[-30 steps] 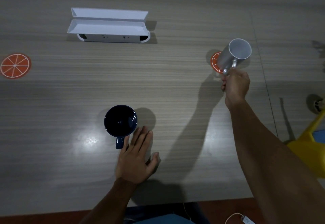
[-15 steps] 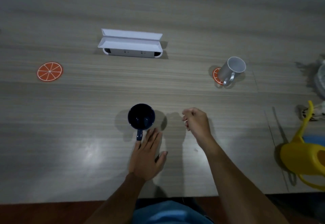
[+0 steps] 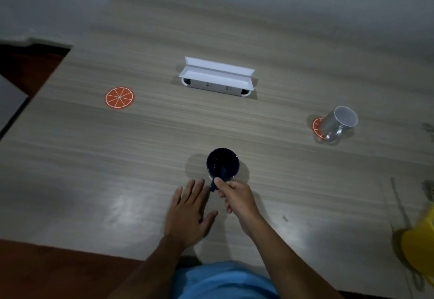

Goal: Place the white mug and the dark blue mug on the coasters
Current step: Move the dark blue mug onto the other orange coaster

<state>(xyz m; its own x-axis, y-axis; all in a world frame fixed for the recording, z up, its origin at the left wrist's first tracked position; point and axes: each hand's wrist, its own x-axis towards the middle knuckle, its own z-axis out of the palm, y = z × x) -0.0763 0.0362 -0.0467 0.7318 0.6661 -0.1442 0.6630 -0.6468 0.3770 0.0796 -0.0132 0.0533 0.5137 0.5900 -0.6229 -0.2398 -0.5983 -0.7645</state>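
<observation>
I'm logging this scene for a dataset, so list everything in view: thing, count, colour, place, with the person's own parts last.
table: 1, grey wood grain, fills the view
white mug: 1, white, on the right orange coaster
dark blue mug: 1, dark blue, on the bare table, near centre
orange coaster: 2, orange slice pattern; one bare at left, one at right under the white mug
open box: 1, white, centre back, lid up
yellow object: 1, yellow, right edge, cut off
blue clothing: 1, bottom centre
left hand: 1, flat on the table, open
right hand: 1, closed on the dark blue mug's handle
</observation>
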